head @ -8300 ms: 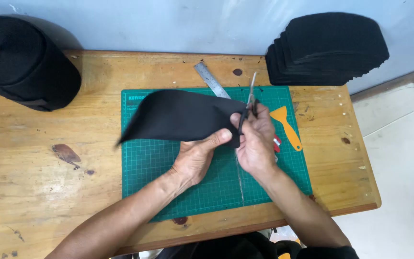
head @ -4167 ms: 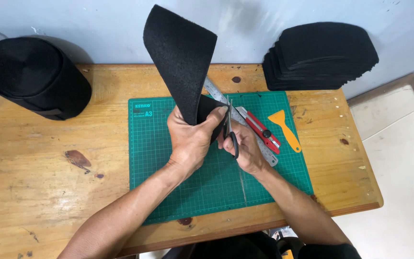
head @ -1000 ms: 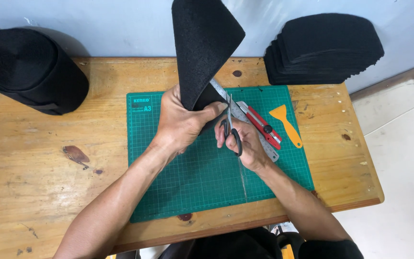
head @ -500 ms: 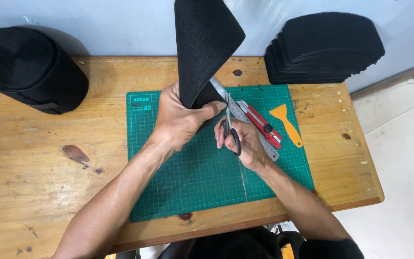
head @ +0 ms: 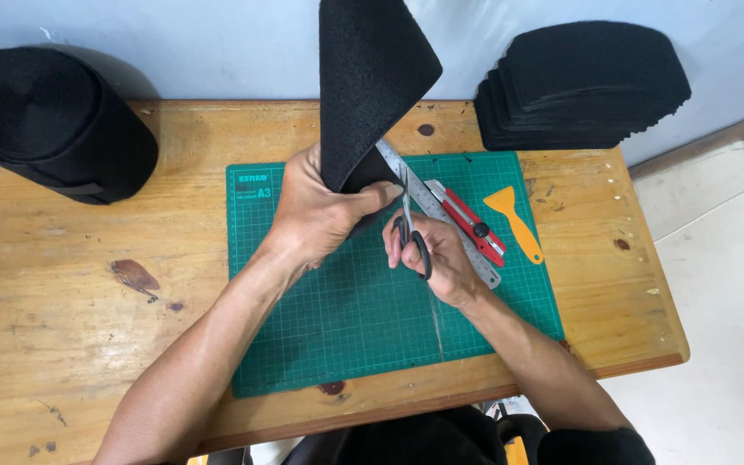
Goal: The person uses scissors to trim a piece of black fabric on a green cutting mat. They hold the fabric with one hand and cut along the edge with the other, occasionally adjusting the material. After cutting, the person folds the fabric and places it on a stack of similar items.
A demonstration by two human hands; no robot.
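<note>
From the head camera, the left hand [head: 325,207] grips the lower end of a black, curved piece of thick felt-like fabric [head: 370,82], fingers closed tightly around it, holding it upright over the green gridded cutting mat [head: 346,319]. Compared with half a second ago, the fabric stands a touch higher and the grip is unchanged, so the cutting looks to be under way, not finished. The right hand [head: 437,258] is closed through the black handles of steel scissors [head: 408,215], blades pointing up against the fabric's edge. A steel ruler [head: 462,237], red utility knife [head: 471,226] and yellow plastic scraper [head: 517,222] lie on the mat just right of the hands. No containers are visible; a stack of black cut pieces [head: 583,86] and a black fabric roll [head: 49,120] sit at the wooden worktop's [head: 88,319] back corners.
</note>
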